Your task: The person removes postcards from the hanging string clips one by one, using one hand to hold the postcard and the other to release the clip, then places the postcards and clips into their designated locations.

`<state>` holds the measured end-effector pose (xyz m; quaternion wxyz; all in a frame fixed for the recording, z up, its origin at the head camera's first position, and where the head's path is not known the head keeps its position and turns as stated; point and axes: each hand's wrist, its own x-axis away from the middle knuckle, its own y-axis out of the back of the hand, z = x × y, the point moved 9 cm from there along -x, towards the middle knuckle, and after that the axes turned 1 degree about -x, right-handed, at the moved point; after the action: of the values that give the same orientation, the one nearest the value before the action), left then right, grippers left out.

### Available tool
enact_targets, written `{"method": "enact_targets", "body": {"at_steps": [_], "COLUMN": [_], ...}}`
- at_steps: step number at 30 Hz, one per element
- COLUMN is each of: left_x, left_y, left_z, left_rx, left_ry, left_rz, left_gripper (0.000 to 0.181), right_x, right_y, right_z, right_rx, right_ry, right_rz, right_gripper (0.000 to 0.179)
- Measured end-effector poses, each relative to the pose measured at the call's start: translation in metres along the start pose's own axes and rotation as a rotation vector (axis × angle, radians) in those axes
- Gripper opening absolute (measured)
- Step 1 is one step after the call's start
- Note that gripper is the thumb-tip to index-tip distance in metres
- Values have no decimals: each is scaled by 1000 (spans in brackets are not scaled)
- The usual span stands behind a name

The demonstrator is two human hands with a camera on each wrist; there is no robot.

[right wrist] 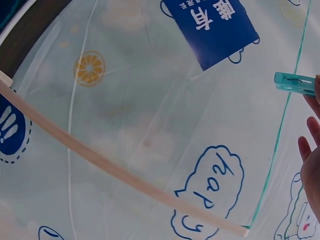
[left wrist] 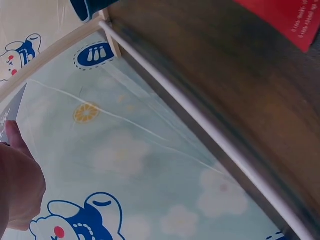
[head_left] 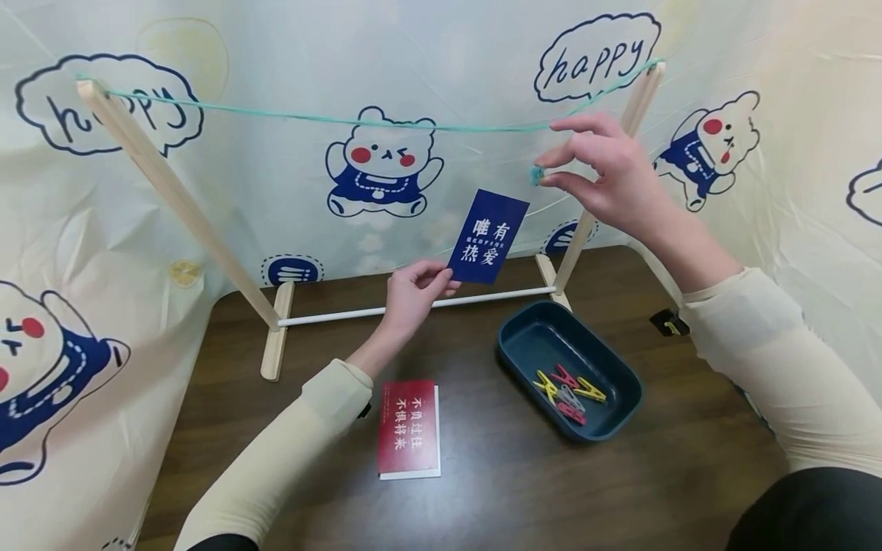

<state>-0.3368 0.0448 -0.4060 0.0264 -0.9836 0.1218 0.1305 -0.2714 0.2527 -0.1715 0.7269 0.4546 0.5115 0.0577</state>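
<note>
In the head view, my left hand [head_left: 416, 289] pinches a dark blue card [head_left: 491, 237] with white characters by its lower left corner. The card is tilted, below a green string [head_left: 310, 117] and apart from it. To the right, my right hand [head_left: 606, 168] pinches a small teal clothespin [head_left: 537, 175] between thumb and index finger, near the string. The right wrist view gives a closer look at the clothespin [right wrist: 295, 83] and part of the card [right wrist: 215, 30]. At the edge of the left wrist view, only part of my left hand [left wrist: 22, 180] shows.
The string hangs between two wooden posts [head_left: 179, 203] joined by a white rod [head_left: 331, 314]. On the brown table [head_left: 310, 467] stands a dark blue tray [head_left: 513, 367] holding several coloured clothespins [head_left: 568, 392]. Red cards [head_left: 408, 428] lie stacked at the front. A printed cloth hangs behind.
</note>
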Motion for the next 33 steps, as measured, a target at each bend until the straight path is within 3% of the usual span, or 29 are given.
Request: {"method": "enact_targets", "body": {"at_steps": [9,13,18,26,33], "left_x": [24,36,52,76,99], "left_y": [11,18,26,36,40], "left_z": [11,16,22,32,38], "left_rx": [-46,-57,-8,11,-18], "left_ry": [34,42,65,143,223], "left_rz": [14,5,-4,2,25], "left_gripper": [20,22,23,18,18], "right_x": [28,44,65,98,122], "right_y": [-17,-27,-42,-71,-93], "right_z": [-13,-17,-22,-29,-34], "right_rx": [-61,-58,-64,-130,-146], "right_ry": [-117,-113,-110,-121,-191], "right_rz": [46,87,135,218,305], "right_gripper": [22,24,27,23,29]}}
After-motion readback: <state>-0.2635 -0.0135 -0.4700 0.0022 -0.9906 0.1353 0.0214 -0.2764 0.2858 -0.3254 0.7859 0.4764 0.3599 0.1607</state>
